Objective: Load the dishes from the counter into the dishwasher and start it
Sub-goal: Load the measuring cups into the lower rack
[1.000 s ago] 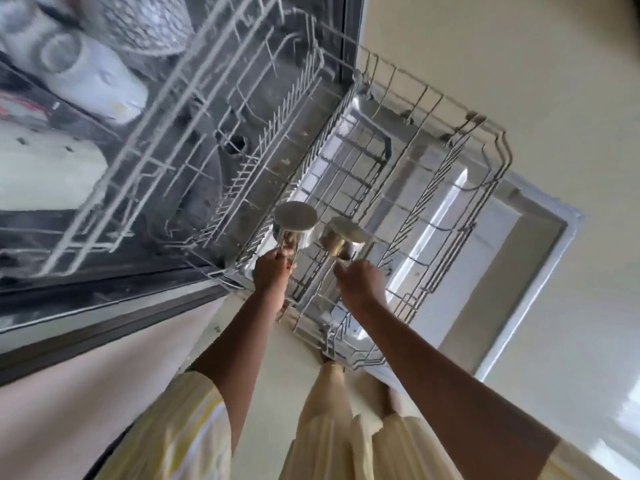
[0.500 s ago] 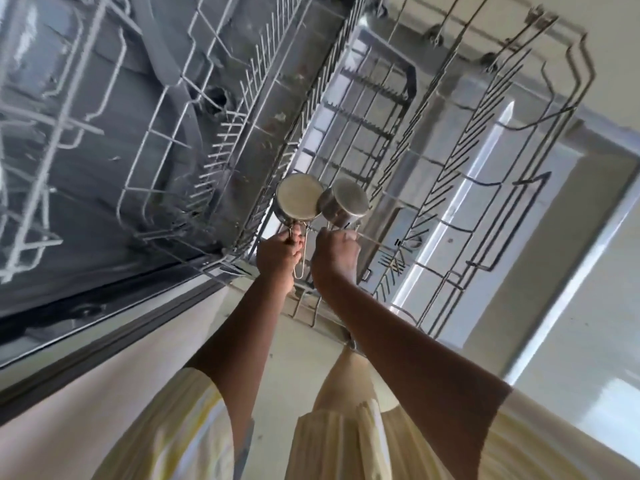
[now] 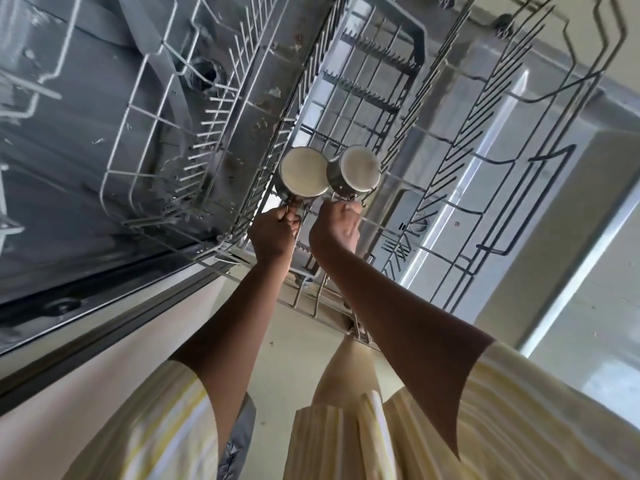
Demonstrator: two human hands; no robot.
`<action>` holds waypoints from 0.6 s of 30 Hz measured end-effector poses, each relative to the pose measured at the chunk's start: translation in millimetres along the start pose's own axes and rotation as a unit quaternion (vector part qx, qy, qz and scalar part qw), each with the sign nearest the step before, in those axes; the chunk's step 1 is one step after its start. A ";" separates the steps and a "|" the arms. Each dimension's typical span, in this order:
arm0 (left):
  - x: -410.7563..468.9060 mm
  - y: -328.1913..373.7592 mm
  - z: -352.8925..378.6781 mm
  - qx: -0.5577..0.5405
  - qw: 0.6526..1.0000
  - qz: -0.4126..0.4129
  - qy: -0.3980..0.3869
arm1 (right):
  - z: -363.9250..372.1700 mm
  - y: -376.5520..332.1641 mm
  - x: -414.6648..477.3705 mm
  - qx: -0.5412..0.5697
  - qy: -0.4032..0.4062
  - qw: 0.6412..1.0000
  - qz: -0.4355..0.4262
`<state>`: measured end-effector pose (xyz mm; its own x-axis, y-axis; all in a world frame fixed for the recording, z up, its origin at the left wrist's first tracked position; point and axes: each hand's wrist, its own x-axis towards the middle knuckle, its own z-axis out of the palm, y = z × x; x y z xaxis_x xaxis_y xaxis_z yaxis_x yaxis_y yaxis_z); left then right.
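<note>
Two small steel cups with handles sit upside down, side by side, in the pulled-out lower rack point(image 3: 450, 188) of the dishwasher. My left hand point(image 3: 273, 230) grips the handle of the left cup point(image 3: 304, 172). My right hand point(image 3: 334, 228) pinches the handle of the right cup point(image 3: 358, 169). The cups touch each other, their flat bottoms facing me. Both rest among the rack's wires near its left side.
The open dishwasher door point(image 3: 540, 140) lies under the lower rack. Another wire rack point(image 3: 166, 133) with rows of tines reaches into the tub on the left. The counter front point(image 3: 69, 368) runs along the lower left. My striped skirt fills the bottom.
The view has dropped closer to the lower rack. Both hands have come together, and the two cups, apart a second ago, now sit side by side touching in the rack.
</note>
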<state>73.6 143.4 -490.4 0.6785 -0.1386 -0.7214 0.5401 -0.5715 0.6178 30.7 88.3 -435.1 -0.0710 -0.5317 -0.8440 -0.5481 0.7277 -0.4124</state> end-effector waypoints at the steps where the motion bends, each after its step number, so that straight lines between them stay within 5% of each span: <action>1: -0.3 -2.8 -0.6 -0.017 1.000 -0.003 0.014 | 0.1 1.9 1.5 -0.014 0.002 1.000 0.001; 5: -3.9 -14.4 -4.2 0.007 0.998 0.010 0.069 | -0.3 1.8 6.5 -0.070 0.013 0.997 0.002; 12: -0.6 -10.9 -6.9 0.037 0.998 -0.006 0.046 | 6.9 4.5 21.0 -0.212 -0.011 0.976 -0.044; 18: -4.0 -7.6 -11.2 0.228 0.969 0.077 0.052 | 8.9 6.3 31.4 -0.230 -0.029 0.970 -0.076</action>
<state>72.3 157.4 -488.7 0.7926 -0.1829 -0.5817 0.1672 -0.8522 0.4958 32.5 80.0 -467.3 0.0787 -0.5827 -0.8089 -0.8635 0.3656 -0.3474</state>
